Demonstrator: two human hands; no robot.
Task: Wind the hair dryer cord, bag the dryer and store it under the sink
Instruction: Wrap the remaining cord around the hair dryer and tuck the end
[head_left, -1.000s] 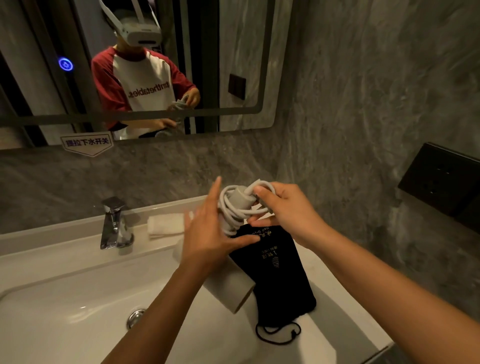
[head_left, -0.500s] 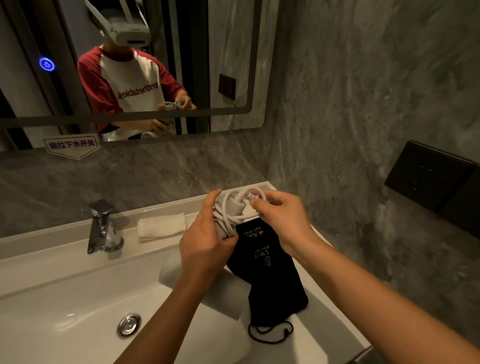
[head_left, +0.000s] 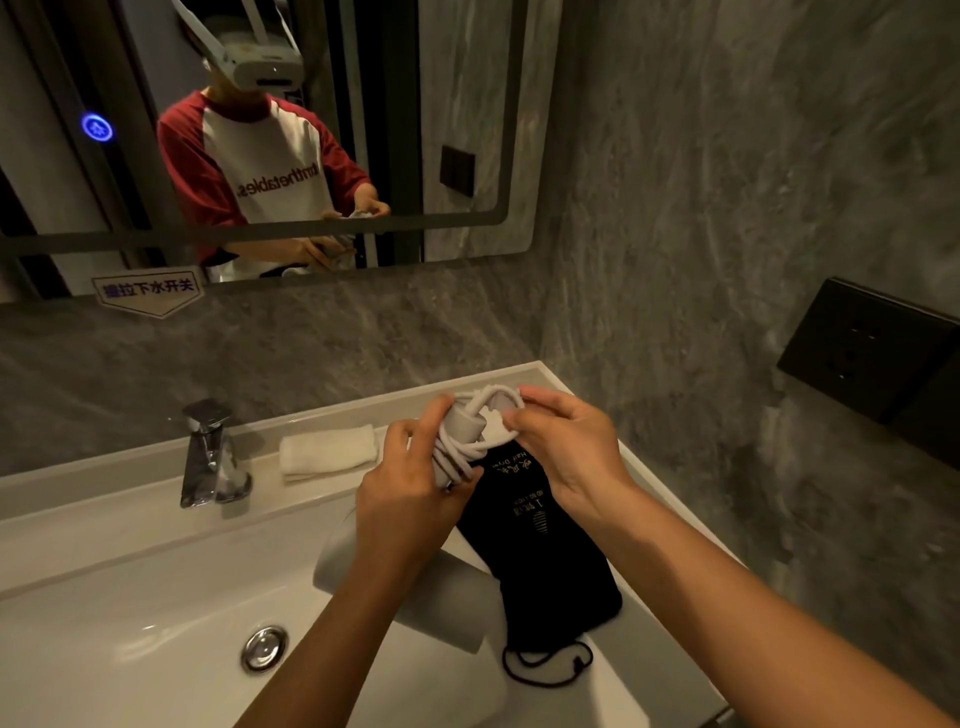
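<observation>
I hold a pale grey hair dryer (head_left: 457, 587) over the sink's right side, its barrel pointing down towards me and mostly hidden by my left arm. My left hand (head_left: 410, 493) grips its handle (head_left: 462, 423), around which the white cord (head_left: 457, 452) is wound in several loops. My right hand (head_left: 566, 441) pinches the cord's last loop at the top of the handle. A black drawstring bag (head_left: 545, 551) with gold print lies flat on the sink's right ledge, under my hands.
The white sink (head_left: 130, 623) has a chrome tap (head_left: 208, 452) and a drain plug (head_left: 264, 647). A folded white towel (head_left: 330, 451) lies on the back ledge. A mirror (head_left: 467, 130) hangs above. A black wall panel (head_left: 872, 358) sits at the right.
The view has shifted slightly between frames. My right hand has brought the cord's end loop over the top of the handle, and my left fingers have closed tighter round the wound handle.
</observation>
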